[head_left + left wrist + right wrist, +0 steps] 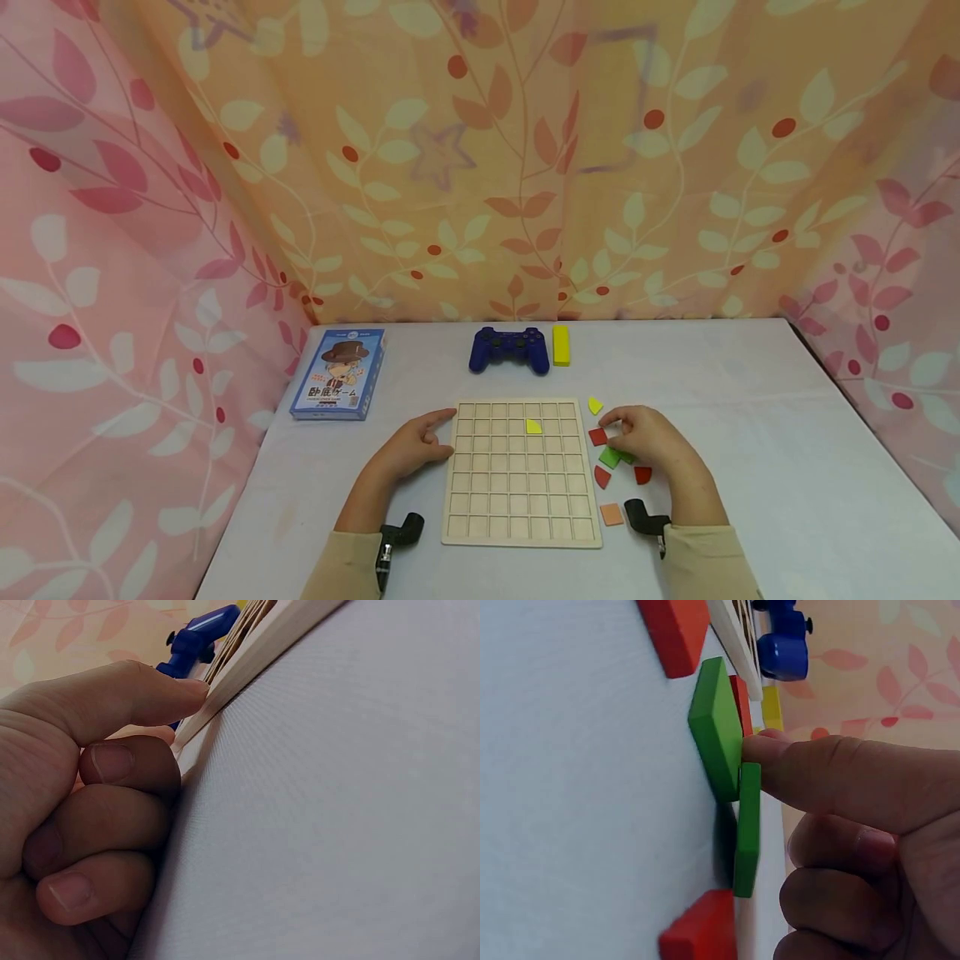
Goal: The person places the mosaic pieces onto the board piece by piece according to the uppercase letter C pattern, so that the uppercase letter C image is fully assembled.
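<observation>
A light wooden grid board (519, 473) lies on the white table, with one yellow quarter-round piece (533, 427) in an upper cell. My left hand (411, 446) touches the board's left edge with thumb and index finger spread apart; its other fingers are curled in the left wrist view. My right hand (651, 435) is right of the board, its thumb (817, 776) close against two green pieces (718, 731). Near its parted index finger and thumb lies a red square (597, 437). Whether the thumb bears on a green piece is unclear.
Around the right hand lie a yellow piece (595, 406), a red quarter-round (602, 477), another red piece (642, 475) and an orange square (612, 514). Behind the board are a blue game controller (509, 350) and a yellow bar (561, 346). A blue game box (338, 374) sits back left.
</observation>
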Demonstrator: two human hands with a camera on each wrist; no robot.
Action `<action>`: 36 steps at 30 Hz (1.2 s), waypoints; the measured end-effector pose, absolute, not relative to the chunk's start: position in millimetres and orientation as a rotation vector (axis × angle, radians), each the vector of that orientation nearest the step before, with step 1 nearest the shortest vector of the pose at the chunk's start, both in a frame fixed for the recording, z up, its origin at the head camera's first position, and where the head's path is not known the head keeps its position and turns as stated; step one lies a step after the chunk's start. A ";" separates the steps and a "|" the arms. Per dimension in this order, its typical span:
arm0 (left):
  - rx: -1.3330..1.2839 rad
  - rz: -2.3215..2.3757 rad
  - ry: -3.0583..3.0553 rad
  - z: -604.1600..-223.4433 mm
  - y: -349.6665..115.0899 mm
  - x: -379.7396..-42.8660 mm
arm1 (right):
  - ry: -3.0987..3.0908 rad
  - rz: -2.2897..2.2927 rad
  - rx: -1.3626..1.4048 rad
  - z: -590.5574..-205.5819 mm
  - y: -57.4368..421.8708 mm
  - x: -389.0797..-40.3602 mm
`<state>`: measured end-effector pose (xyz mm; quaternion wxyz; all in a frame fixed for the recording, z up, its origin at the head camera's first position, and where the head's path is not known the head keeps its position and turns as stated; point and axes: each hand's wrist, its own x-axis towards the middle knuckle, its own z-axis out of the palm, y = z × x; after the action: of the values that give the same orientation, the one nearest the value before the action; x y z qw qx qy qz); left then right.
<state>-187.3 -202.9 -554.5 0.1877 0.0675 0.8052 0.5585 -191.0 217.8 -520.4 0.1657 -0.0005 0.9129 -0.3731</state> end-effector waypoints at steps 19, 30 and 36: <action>0.187 1.582 2.259 -553.1 -203.6 -190.5 | 2.657 -1.086 -0.023 -505.8 218.1 -188.4; 0.182 1.592 2.257 -552.2 -203.7 -191.3 | 2.766 -1.103 -0.060 -474.6 212.2 -182.3; 0.175 1.573 2.249 -554.7 -203.5 -188.4 | 2.830 -1.111 -0.122 -459.4 210.7 -175.1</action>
<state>-188.4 -203.5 -554.7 0.1945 0.0625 0.8021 0.5611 -175.1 210.7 -459.4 0.0493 -0.0402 0.9290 -0.3646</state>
